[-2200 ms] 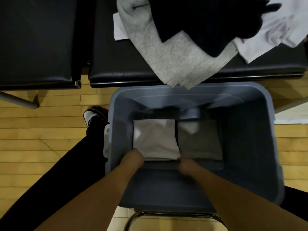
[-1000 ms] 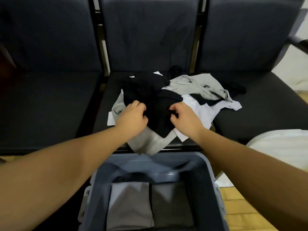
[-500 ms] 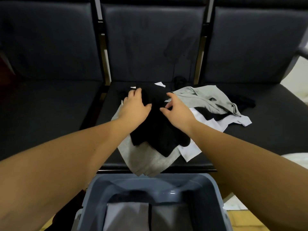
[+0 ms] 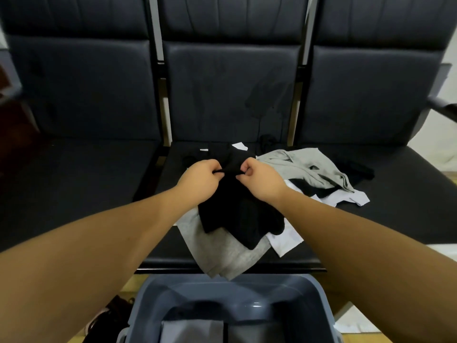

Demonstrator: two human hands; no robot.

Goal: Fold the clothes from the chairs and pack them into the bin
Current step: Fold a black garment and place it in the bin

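Now, largest to smallest, from where I stand.
Chairs: three dark padded chairs fill the upper frame; the laundry lies on the middle seat at centre.
Bin: grey bin at the bottom centre, in front of the middle seat, with two folded pieces side by side on its floor.
Pile: a grey garment hangs over the seat's front edge, another grey one and a white one lie to the right.
Black garment: black garment on top of the pile, its upper edge lifted.
Hands: left hand and right hand sit close together at centre, each pinching that upper edge.
Change: a couple of seconds ago both hands were down in the bin settling a folded piece; half a second ago they lay spread on the black garment, and now they have closed on it.
Meaning: I judge one piece is packed, and the black one is next for folding.
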